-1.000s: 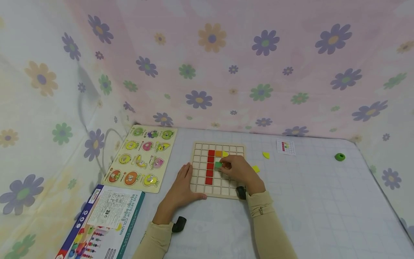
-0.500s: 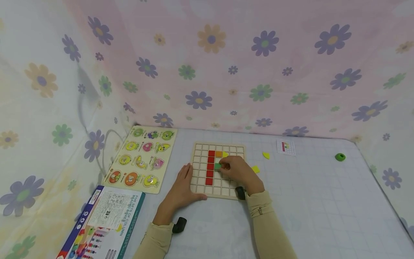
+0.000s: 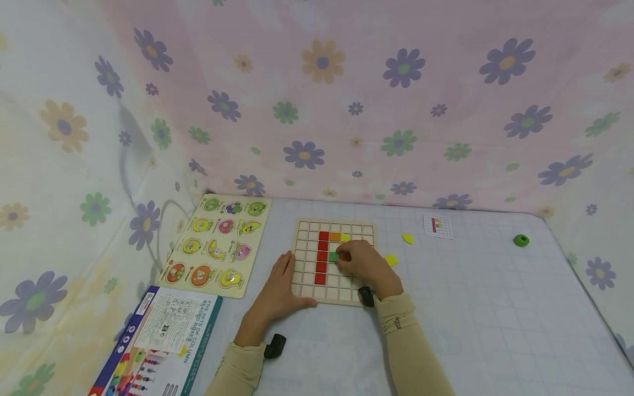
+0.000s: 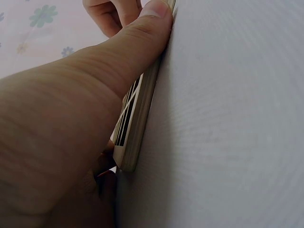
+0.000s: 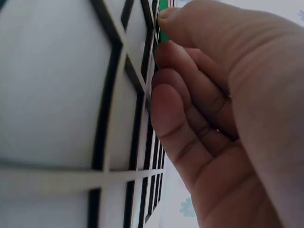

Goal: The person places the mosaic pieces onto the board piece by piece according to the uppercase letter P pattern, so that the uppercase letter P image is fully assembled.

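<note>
A wooden grid board [image 3: 304,278] lies mid-table, with a column of red square tiles [image 3: 321,267] in its cells. To the right of the top red tile sit an orange tile [image 3: 335,237] and a yellow piece [image 3: 345,237]. My right hand [image 3: 365,265] pinches a green tile [image 3: 333,257] between thumb and fingertips, level with the middle red tile; in the right wrist view the green tile [image 5: 165,33] shows only partly behind the thumb. My left hand [image 3: 278,289] rests with straight fingers along the board's left side, its thumb [image 4: 156,10] against the near edge.
Right of the board lie a yellow square [image 3: 391,260], a yellow quarter-round piece [image 3: 408,238], a small pattern card [image 3: 438,226] and a green bead [image 3: 521,240]. To the left are a fruit puzzle board [image 3: 218,236] and a printed box [image 3: 163,335]. A floral cloth wall [image 3: 346,137] stands behind.
The green tile has shifted slightly towards me and sits flatter on the board, in line with the middle red tile. My left hand has stayed in place.
</note>
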`<state>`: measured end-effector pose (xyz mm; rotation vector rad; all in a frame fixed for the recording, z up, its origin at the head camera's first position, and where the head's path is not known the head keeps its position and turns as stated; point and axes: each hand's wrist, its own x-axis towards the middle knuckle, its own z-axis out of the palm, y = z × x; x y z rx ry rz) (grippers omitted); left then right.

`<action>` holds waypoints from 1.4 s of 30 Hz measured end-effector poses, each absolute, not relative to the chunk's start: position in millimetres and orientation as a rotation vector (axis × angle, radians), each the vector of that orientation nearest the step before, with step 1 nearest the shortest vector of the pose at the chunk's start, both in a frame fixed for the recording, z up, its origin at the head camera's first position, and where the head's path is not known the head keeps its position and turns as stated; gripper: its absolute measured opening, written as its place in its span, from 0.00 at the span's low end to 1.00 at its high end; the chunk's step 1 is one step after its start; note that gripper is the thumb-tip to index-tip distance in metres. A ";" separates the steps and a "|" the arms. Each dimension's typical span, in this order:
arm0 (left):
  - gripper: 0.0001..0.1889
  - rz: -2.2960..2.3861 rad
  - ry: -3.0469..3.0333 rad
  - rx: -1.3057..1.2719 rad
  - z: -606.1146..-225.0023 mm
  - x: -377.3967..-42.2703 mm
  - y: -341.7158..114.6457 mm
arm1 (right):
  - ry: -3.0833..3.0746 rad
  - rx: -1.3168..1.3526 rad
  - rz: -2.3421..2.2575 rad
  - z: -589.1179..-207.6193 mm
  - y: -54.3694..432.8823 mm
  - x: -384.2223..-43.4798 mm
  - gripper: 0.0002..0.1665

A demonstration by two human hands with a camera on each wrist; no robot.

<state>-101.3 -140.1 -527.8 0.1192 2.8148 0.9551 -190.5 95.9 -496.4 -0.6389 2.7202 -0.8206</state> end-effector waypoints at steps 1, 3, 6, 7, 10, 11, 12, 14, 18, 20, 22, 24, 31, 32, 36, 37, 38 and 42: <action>0.70 0.954 2.815 0.120 -528.1 -101.4 -140.3 | 2.719 -0.633 -0.817 -496.7 95.6 -190.7 0.12; 0.70 0.947 2.817 0.123 -528.7 -101.7 -140.5 | 2.719 -0.621 -0.810 -497.0 94.8 -190.7 0.13; 0.70 0.942 2.816 0.124 -529.1 -101.8 -140.6 | 2.714 -0.596 -0.811 -497.5 93.9 -190.4 0.14; 0.70 0.943 2.815 0.124 -529.4 -101.7 -140.7 | 2.713 -0.587 -0.809 -497.8 93.8 -190.4 0.14; 0.70 0.947 2.810 0.120 -529.6 -101.2 -140.8 | 2.709 -0.565 -0.806 -499.6 94.0 -190.5 0.14; 0.70 0.948 2.809 0.120 -529.3 -101.0 -140.7 | 2.707 -0.560 -0.807 -500.2 94.1 -190.8 0.15; 0.70 0.946 2.808 0.120 -529.3 -100.9 -140.7 | 2.706 -0.560 -0.809 -500.5 94.2 -190.9 0.15; 0.70 0.940 2.810 0.119 -528.7 -100.9 -140.7 | 2.706 -0.560 -0.827 -500.6 94.2 -191.2 0.15; 0.70 0.941 2.816 0.122 -527.3 -101.3 -140.8 | 2.709 -0.578 -0.866 -499.8 94.3 -191.7 0.14; 0.70 0.946 2.816 0.121 -527.3 -101.6 -141.0 | 2.710 -0.587 -0.875 -499.4 94.2 -191.8 0.14; 0.70 0.946 2.813 0.121 -527.3 -101.6 -141.0 | 2.712 -0.594 -0.872 -499.6 94.3 -191.8 0.15; 0.70 0.947 2.809 0.120 -527.3 -101.6 -140.9 | 2.712 -0.596 -0.872 -499.8 94.1 -191.6 0.15; 0.70 0.941 2.817 0.122 -528.5 -101.9 -140.8 | 2.713 -0.610 -0.881 -502.7 94.9 -192.1 0.15; 0.70 0.942 2.817 0.122 -528.8 -101.8 -140.9 | 2.713 -0.612 -0.884 -502.9 95.1 -192.1 0.15; 0.70 0.946 2.814 0.114 -528.3 -101.6 -140.6 | 2.713 -0.617 -0.891 -504.2 95.6 -192.4 0.16; 0.70 0.943 2.814 0.114 -528.2 -101.7 -140.6 | 2.713 -0.617 -0.893 -504.3 95.7 -192.3 0.16; 0.70 0.939 2.813 0.113 -528.1 -101.7 -140.5 | 2.713 -0.618 -0.893 -504.5 95.7 -192.3 0.16; 0.70 0.931 2.815 0.113 -528.4 -102.1 -140.7 | 2.711 -0.617 -0.890 -503.7 96.1 -192.0 0.16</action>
